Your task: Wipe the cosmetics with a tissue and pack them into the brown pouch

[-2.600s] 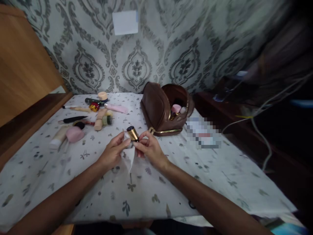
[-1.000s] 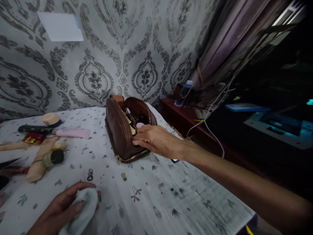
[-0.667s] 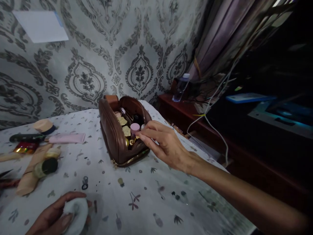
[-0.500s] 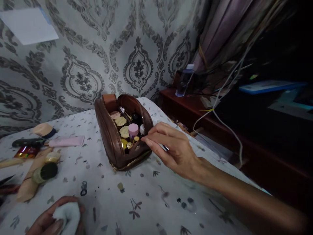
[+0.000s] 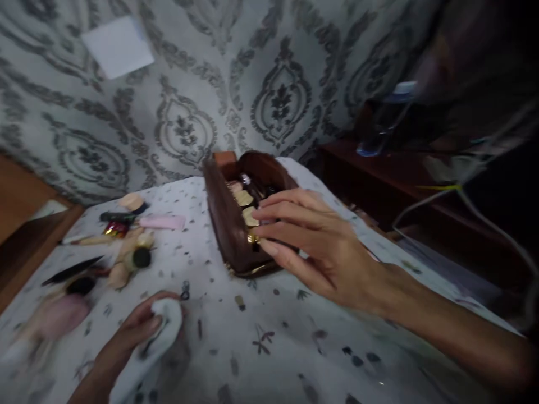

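Note:
My left hand (image 5: 141, 325) is closed around a folded white cloth (image 5: 168, 325), which hangs down toward the lower edge. A brown leather makeup bag (image 5: 229, 230) stands unzipped on the patterned sheet. Inside it are round cream-coloured lids (image 5: 243, 198) and a small gold cap (image 5: 252, 239); other contents are hidden behind my fingers. My right hand (image 5: 320, 247) reaches over the bag's right side, fingers stretched out and apart. Its thumb and fingertips are close to the gold cap; whether they touch it is blurred.
Left on the sheet (image 5: 236, 359) lie a pink tube (image 5: 163, 222), a dark-capped jar (image 5: 141, 257), a round compact (image 5: 132, 202), brushes and a blurred pink object (image 5: 67, 314). A dark red table (image 5: 349, 168) with a plastic bottle (image 5: 383, 123) and cables stands right.
The view has swung left, so everything sits further right. My right hand's fingers have spread from a pinch at the bag's rim and moved over its opening. The left hand still holds the cloth.

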The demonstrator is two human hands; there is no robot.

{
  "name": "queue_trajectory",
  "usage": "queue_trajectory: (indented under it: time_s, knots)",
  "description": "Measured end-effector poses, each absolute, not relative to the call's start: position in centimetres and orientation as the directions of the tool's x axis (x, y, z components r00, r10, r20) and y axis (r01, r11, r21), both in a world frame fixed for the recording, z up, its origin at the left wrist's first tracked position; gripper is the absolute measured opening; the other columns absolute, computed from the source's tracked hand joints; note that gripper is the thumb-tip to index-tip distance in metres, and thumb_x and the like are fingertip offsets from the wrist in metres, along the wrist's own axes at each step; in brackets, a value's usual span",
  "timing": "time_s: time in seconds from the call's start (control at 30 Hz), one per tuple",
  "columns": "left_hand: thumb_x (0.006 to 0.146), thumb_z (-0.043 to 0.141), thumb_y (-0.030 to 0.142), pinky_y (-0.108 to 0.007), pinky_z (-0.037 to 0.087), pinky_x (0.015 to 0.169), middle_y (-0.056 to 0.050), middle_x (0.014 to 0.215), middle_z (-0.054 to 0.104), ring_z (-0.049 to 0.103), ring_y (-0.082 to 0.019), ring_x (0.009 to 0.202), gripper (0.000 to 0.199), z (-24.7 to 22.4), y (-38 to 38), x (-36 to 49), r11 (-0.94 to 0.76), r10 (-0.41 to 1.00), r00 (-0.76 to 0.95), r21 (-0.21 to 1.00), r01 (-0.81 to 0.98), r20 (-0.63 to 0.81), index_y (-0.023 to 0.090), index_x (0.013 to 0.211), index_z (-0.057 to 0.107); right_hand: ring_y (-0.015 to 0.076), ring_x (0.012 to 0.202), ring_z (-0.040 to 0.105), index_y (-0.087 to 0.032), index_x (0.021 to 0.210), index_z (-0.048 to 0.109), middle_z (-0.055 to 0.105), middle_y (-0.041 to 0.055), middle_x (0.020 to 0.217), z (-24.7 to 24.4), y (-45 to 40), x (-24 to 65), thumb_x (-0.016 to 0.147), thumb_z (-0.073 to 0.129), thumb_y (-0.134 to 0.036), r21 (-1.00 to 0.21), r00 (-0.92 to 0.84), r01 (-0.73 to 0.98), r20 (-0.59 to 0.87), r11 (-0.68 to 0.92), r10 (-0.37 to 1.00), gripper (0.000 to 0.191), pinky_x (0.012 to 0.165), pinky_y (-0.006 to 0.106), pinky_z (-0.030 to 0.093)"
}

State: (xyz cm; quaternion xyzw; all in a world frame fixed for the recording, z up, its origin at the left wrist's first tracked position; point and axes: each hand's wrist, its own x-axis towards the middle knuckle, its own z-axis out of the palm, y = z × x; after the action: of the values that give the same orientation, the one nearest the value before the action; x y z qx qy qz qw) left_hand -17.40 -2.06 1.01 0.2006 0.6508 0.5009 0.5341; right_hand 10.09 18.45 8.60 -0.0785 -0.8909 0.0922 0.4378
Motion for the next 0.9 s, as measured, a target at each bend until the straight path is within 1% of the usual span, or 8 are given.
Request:
queue_trajectory:
  time_s: [0.13, 0.27, 0.33, 0.47, 0.57, 0.63, 0.7, 0.9]
  knots:
    - [0.061, 0.088, 0.040, -0.025, 0.054, 0.066, -0.006, 0.086, 0.075, 0.070, -0.019, 0.070, 0.047, 1.5, -1.5, -16.6, 0.331, 0.880, -0.204, 0.861, -0.386, -0.429, 0.016, 0.098, 0.071, 0.0262, 0.099, 0.065, -0.027, 0.097, 0.070, 0.072, 0.0070, 0.098, 8.4, 16.3, 7.7, 0.092, 0.057, -0.017, -0.247, -0.535, -0.023, 0.822, 0.969, 0.197, 0.017, 0.086, 0.046, 0.054]
    - [0.061, 0.089, 0.036, -0.025, 0.053, 0.065, -0.005, 0.084, 0.074, 0.070, -0.018, 0.069, 0.045, 0.9, -1.5, -17.2, 0.275, 0.928, -0.095, 0.836, -0.475, -0.359, 0.016, 0.096, 0.069, 0.0239, 0.089, 0.065, -0.023, 0.089, 0.069, 0.072, 0.0070, 0.087, 6.6, 13.5, 4.2, 0.090, 0.059, -0.014, -0.282, -0.603, -0.174, 0.788, 0.944, 0.124, 0.014, 0.077, 0.040, 0.055]
    - [0.063, 0.087, 0.035, -0.024, 0.052, 0.064, -0.005, 0.085, 0.073, 0.070, -0.018, 0.070, 0.044, 0.6, -1.6, -17.5, 0.244, 0.945, -0.077, 0.844, -0.479, -0.317, 0.015, 0.098, 0.069, 0.0218, 0.087, 0.064, -0.020, 0.084, 0.067, 0.071, 0.0070, 0.084, 5.3, 12.0, 2.3, 0.091, 0.056, -0.013, -0.345, -0.646, -0.225, 0.753, 0.911, 0.125, 0.016, 0.076, 0.037, 0.054]
    - [0.063, 0.087, 0.035, -0.023, 0.050, 0.063, -0.003, 0.082, 0.071, 0.067, -0.015, 0.066, 0.045, 0.0, -1.9, -18.2, 0.180, 0.963, -0.105, 0.880, -0.440, -0.249, 0.014, 0.098, 0.067, 0.0191, 0.079, 0.061, -0.018, 0.071, 0.064, 0.068, 0.0060, 0.075, 2.4, 10.2, -1.5, 0.099, 0.047, -0.027, -0.604, -0.745, -0.172, 0.597, 0.778, 0.298, 0.033, 0.071, 0.033, 0.050]
    - [0.060, 0.087, 0.040, -0.023, 0.049, 0.059, 0.000, 0.076, 0.069, 0.064, -0.013, 0.059, 0.047, -0.5, -1.8, -19.1, 0.159, 0.958, -0.156, 0.897, -0.412, -0.241, 0.016, 0.093, 0.063, 0.0191, 0.072, 0.062, -0.018, 0.068, 0.066, 0.067, 0.0047, 0.070, 0.4, 9.4, -4.1, 0.098, 0.046, -0.046, -0.812, -0.744, -0.067, 0.428, 0.580, 0.513, 0.045, 0.069, 0.032, 0.048]
    - [0.059, 0.086, 0.043, -0.023, 0.047, 0.055, 0.002, 0.070, 0.066, 0.061, -0.012, 0.053, 0.048, -0.7, -1.8, -19.7, 0.134, 0.956, -0.193, 0.916, -0.378, -0.219, 0.016, 0.089, 0.061, 0.0196, 0.068, 0.062, -0.018, 0.066, 0.066, 0.067, 0.0044, 0.067, -0.7, 8.8, -5.2, 0.095, 0.045, -0.055, -0.903, -0.713, -0.016, 0.311, 0.428, 0.628, 0.052, 0.067, 0.032, 0.048]
    - [0.061, 0.084, 0.044, -0.021, 0.043, 0.051, 0.003, 0.066, 0.063, 0.056, -0.010, 0.049, 0.045, -0.7, -1.8, -20.1, 0.098, 0.954, -0.239, 0.944, -0.315, -0.179, 0.016, 0.087, 0.060, 0.0197, 0.067, 0.061, -0.018, 0.065, 0.066, 0.066, 0.0040, 0.065, -1.4, 8.0, -5.6, 0.093, 0.045, -0.059, -0.934, -0.709, -0.010, 0.258, 0.357, 0.656, 0.054, 0.065, 0.031, 0.047]
    - [0.075, 0.071, 0.041, -0.021, 0.038, 0.051, 0.004, 0.063, 0.053, 0.047, -0.009, 0.052, 0.031, 0.0, -2.2, -20.4, 0.010, 0.939, -0.342, 0.999, -0.047, -0.025, 0.015, 0.087, 0.060, 0.0172, 0.064, 0.057, -0.018, 0.068, 0.068, 0.063, 0.0032, 0.066, -1.7, 6.7, -4.5, 0.093, 0.048, -0.057, -0.908, -0.757, -0.001, 0.274, 0.419, 0.593, 0.050, 0.064, 0.028, 0.046]
